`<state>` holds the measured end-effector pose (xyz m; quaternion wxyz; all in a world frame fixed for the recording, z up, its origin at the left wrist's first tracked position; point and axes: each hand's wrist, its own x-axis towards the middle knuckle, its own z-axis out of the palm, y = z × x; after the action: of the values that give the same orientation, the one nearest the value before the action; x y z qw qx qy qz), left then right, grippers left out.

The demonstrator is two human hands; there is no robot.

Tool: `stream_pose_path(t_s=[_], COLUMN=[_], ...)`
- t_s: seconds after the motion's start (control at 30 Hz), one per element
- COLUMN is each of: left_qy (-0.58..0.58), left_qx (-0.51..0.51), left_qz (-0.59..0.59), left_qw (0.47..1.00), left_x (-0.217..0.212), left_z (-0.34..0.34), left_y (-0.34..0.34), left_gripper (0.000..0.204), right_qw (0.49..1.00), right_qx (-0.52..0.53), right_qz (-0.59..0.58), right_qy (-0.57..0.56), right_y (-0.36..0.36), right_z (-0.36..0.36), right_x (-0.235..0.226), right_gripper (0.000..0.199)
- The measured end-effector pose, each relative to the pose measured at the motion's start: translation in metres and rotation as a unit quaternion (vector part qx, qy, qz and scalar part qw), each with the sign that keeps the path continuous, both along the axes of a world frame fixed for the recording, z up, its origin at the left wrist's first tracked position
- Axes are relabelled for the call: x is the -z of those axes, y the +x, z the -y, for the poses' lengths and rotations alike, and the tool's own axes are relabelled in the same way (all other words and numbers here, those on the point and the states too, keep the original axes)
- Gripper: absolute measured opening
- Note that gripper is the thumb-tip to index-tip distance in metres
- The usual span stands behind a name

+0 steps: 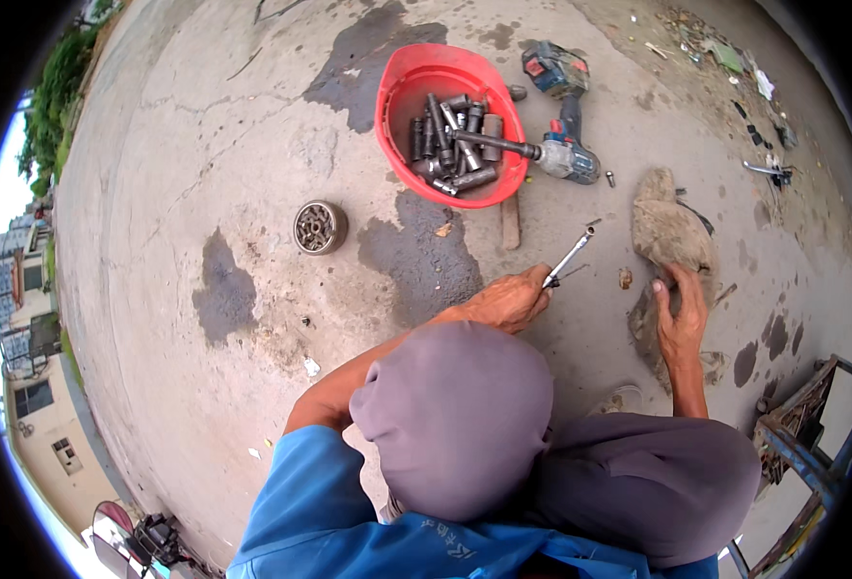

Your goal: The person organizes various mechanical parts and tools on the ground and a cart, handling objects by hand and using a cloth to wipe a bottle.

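Observation:
My left hand (509,299) is closed around a slim chrome socket tool (569,257), whose shiny end points up and to the right. To the right, my right hand (683,314) is over a dirty brown cloth (672,227), thumb and fingers apart, fingertips at its lower fold. Beyond my left hand lies a red hard hat (396,145), upturned and filled with dark sockets (431,135). A cordless impact wrench (569,154) lies beside it, its long shaft reaching over the rim. A small loose bolt (610,178) sits near the wrench.
A round tin (337,232) of small bolts stands left of the hard hat. A flat handle (510,222) sticks out from beneath the hat. Dark wet stains mark the concrete (272,193). At lower right is a metal frame (802,444); debris (730,58) lies far right.

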<state>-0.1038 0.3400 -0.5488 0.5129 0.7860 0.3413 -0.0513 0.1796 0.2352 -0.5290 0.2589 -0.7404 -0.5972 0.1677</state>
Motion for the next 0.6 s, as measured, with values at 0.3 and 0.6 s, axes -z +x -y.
stream_pose_path(t_s=[0.3,0.6], left_qy=[0.200,0.449], left_qx=[0.065,-0.444], left_qz=[0.265,-0.194], left_qw=[0.941,0.751], left_x=[0.013,0.032], left_z=[0.020,-0.014], left_y=[0.008,-0.193], left_gripper=[0.054,0.094], right_qw=[0.659,0.794], right_qx=[0.125,0.334], right_qz=[-0.717,-0.508], right_qy=[-0.192,0.002], right_y=[-0.082,0.046], right_z=[-0.012,0.035], right_x=[0.037,0.033], right_gripper=[0.035,0.029])
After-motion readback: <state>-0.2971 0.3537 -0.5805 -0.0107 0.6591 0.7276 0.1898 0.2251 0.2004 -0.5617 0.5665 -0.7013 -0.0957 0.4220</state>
